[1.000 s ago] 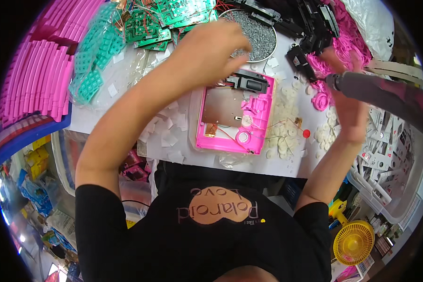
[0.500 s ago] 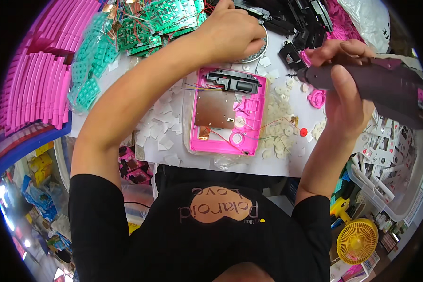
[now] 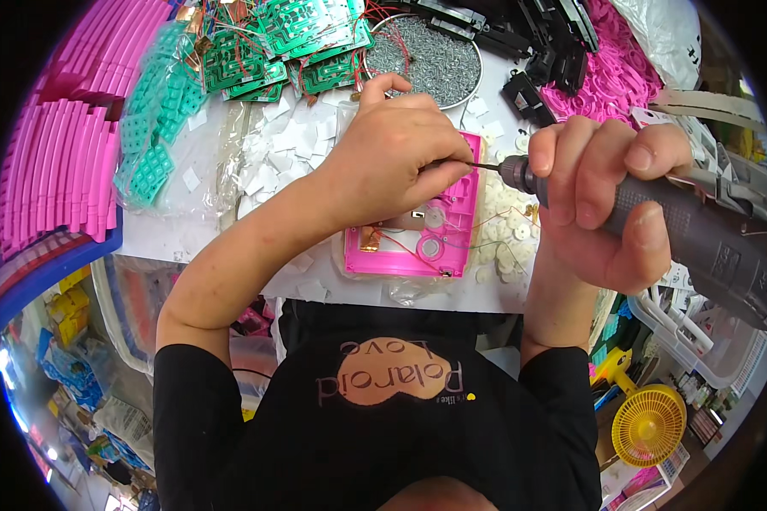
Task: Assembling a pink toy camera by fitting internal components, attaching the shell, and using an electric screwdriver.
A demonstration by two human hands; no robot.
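Note:
My right hand (image 3: 601,192) grips a dark grey electric screwdriver (image 3: 699,223), which lies nearly level with its thin bit pointing left. At the bit's tip, my left hand (image 3: 392,149) has thumb and forefinger pinched together; what they hold, if anything, is hidden. Both hands are over a pink plastic housing (image 3: 464,226) on the table. My left hand covers most of its upper half. In the lower half show a copper-coloured piece (image 3: 371,238), a round ring (image 3: 430,248) and thin red and green wires.
Behind my left hand stands a round dish of small screws (image 3: 426,55). Green circuit boards (image 3: 315,30), teal rubber keypads (image 3: 149,136) and stacked pink parts (image 3: 77,170) lie left. Black modules (image 3: 528,98) and pink pieces (image 3: 609,68) lie back right. White discs (image 3: 511,243) surround the housing.
My left hand has come from the screw dish toward me, over the housing. My right hand has brought the screwdriver left and nearer, its bit now meeting my left fingertips.

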